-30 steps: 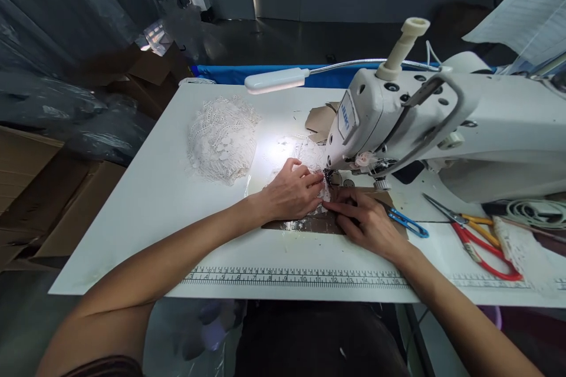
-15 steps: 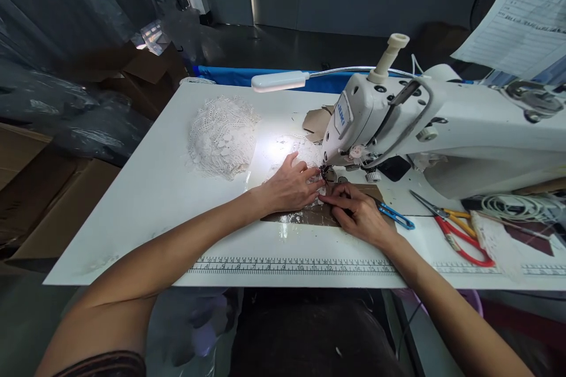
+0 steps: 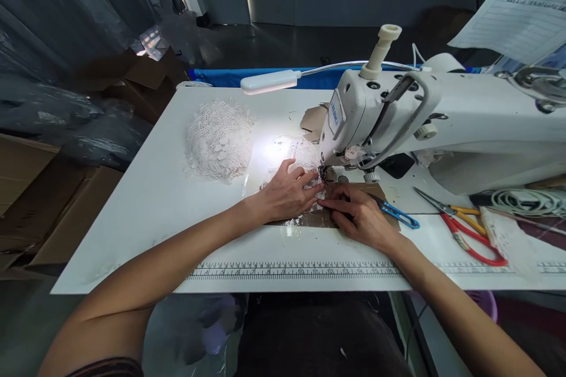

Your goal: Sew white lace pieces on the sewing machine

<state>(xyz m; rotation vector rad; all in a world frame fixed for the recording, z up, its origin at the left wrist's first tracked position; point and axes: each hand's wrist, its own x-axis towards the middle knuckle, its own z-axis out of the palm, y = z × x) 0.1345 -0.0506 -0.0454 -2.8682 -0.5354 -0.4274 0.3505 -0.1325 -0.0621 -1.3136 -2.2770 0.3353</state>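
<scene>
Under the needle area of a white sewing machine (image 3: 349, 106) lies a white lace piece (image 3: 305, 153), partly covered by my fingers. My left hand (image 3: 289, 191) rests flat on it, its fingers spread and their tips close to the presser foot (image 3: 325, 174). From the right, my right hand (image 3: 360, 215) reaches the lace's near edge with its index fingertip; its other fingers are curled. Beneath both hands is a brown board (image 3: 325, 219) with a shiny clear edge. Blue thread snips (image 3: 400, 215) stick out behind my right hand; whether it grips them is hidden.
A heap of white lace (image 3: 221, 141) sits at the left of the white table (image 3: 145, 206). A lamp (image 3: 269, 81) hangs above. Red-handled scissors (image 3: 475, 241) lie at the right, beside yellow handles and cord. Brown scraps (image 3: 313, 121) are behind the lace; a ruler strip (image 3: 287, 271) runs along the front.
The camera view has shifted slightly. Both hands stay on the lace beside the presser foot, with hardly any change in their pose.
</scene>
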